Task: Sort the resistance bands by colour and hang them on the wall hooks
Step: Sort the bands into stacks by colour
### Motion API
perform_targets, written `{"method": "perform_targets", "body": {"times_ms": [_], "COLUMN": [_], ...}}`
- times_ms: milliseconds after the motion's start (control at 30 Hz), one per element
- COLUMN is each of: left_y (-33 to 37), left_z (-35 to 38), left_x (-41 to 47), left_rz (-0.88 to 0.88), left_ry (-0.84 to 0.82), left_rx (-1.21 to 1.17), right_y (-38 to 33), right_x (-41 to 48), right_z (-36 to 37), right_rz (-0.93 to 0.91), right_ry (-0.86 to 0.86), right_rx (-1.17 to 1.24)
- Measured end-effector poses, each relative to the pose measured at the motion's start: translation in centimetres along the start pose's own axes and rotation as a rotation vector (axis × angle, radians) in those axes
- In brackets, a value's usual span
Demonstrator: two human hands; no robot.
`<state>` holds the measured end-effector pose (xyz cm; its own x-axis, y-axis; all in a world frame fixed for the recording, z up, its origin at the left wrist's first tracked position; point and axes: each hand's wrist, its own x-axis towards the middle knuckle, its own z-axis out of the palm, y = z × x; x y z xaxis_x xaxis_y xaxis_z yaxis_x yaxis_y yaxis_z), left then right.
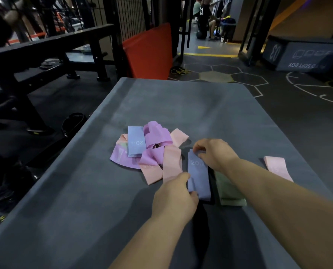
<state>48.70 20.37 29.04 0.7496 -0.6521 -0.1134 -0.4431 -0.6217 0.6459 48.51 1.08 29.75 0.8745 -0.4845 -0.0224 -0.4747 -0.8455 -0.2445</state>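
A blue resistance band (198, 177) marked 20 lies flat on the grey platform (84, 200). My left hand (174, 199) pinches its near end and my right hand (213, 152) pinches its far end. Just right of it lies a folded green band (229, 193). A single pink band (277, 167) lies further right. To the left sits a mixed pile: purple bands (156, 136), pink bands (171, 164) and another blue band (135, 141) marked 20.
A black weight bench (45, 47) stands at the left, with a red mat (148, 53) leaning behind the platform. A grey soft box (301, 55) sits at the far right. People sit in the far doorway (206, 18). No wall hooks are in view.
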Motion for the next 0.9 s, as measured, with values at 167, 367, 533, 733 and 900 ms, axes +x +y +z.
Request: {"method": "perform_targets", "body": {"times_ms": [167,367,533,733,900], "left_y": [-0.1,-0.1,-0.2,0.2,0.4], "left_z": [0.5,0.7,0.7,0.6,0.6], "left_x": [0.2,0.3,0.4,0.2,0.0], "left_rz": [-0.025,-0.026,0.000,0.057,0.091], "left_ry": [-0.007,-0.008,0.009,0.021,0.018], "left_rx": [-0.024,-0.034,0.030,0.126,0.206], "right_y": [0.2,0.3,0.3,0.6,1.4], "right_x": [0.1,0.1,-0.1,-1.4,-1.4], "right_z": [-0.1,-0.1,-0.3,-1.2,-1.1], "right_rz": [-0.007,-0.030,-0.043,-0.137,-0.211], "right_ry": [-0.009,-0.023,-0.040,-0.127,-0.231], "right_rx": [0.019,0.030,-0.001,-0.147,-0.239]}}
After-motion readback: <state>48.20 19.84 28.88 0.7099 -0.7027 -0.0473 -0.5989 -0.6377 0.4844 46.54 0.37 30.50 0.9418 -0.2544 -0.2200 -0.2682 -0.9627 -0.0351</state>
